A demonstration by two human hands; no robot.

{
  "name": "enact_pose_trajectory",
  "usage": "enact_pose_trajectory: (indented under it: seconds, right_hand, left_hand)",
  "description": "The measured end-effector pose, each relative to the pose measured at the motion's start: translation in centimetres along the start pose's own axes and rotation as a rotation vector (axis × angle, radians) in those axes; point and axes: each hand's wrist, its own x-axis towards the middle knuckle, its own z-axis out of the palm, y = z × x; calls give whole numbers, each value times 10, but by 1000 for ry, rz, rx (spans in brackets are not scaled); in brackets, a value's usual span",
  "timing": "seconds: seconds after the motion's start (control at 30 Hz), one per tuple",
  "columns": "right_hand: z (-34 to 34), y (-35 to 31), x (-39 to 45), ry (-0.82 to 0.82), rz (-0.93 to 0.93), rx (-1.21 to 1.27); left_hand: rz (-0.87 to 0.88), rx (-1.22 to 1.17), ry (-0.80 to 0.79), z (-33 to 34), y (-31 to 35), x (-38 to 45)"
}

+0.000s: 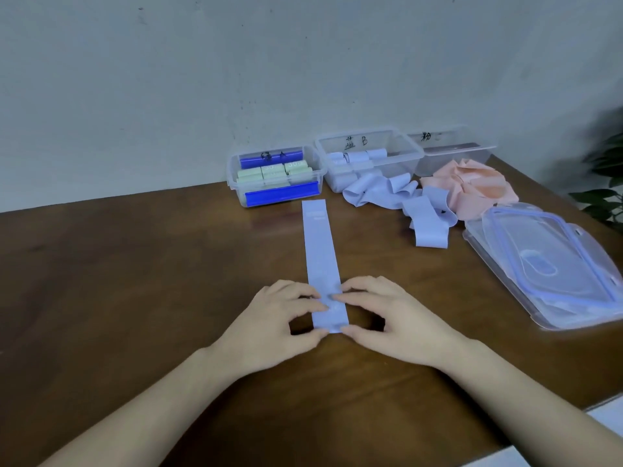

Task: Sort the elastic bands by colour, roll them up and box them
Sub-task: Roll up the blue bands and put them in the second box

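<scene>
Flat lilac elastic band (322,261) laid lengthwise at surface (135,281) centre | near end pinched by left hand (276,320) and right hand (387,320) | both grips narrow, held on band

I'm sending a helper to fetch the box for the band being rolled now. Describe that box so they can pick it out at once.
Three clear boxes stand in a row against the wall at the back of the brown table. Take the middle box, behind the loose pile of pale blue bands. It alone holds pale blue rolls; the left box holds green rolls, and the right box stands behind pink bands.
</scene>
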Motion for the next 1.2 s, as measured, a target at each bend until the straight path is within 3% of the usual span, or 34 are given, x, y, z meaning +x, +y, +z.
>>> enact_pose_trajectory:
  seconds: [0.4,0.7,0.97,1.2]
  right_hand:
    - [21,-19,-19,213,-126,-118]
    - [23,-32,-20,174,-80,-93]
    - [24,-31,-19,172,-11,27]
    - [23,-32,-17,133,8,-60]
  left_hand:
    - [170,254,289,25,19,-22]
    - [289,262,301,22,22,-27]
    - [169,41,211,20,23,-27]
    - [205,148,260,24,22,-24]
